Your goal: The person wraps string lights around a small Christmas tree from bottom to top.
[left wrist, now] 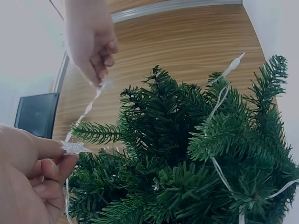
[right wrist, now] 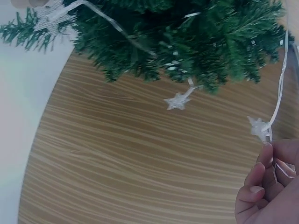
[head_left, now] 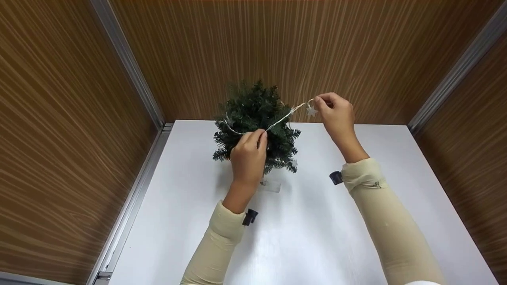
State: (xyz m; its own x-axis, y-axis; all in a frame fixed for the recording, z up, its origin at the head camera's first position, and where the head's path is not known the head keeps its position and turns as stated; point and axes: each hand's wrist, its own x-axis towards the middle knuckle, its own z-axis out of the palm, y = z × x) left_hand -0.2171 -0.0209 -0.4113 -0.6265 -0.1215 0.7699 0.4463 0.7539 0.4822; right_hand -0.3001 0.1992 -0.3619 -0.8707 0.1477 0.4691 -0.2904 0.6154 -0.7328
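Note:
A small green artificial Christmas tree [head_left: 253,107] stands at the back of the white table, partly wrapped with a clear string of star lights [head_left: 285,117]. In front of the tree, my left hand [head_left: 248,156] pinches the string; the left wrist view shows a clear star [left wrist: 75,148] at its fingertips. My right hand [head_left: 336,114], to the right of the tree, pinches another stretch of the string, with a star [head_left: 311,111] hanging beside its fingers. Between both hands the string runs nearly straight. Another star [right wrist: 177,101] dangles from the branches in the right wrist view.
Wood-grain panels [head_left: 261,47] rise behind the table and on both sides, with metal strips at the corners. A clear piece [head_left: 271,186] lies on the white table [head_left: 301,237] below the tree. Dark clips [head_left: 250,217] sit at both sleeve cuffs.

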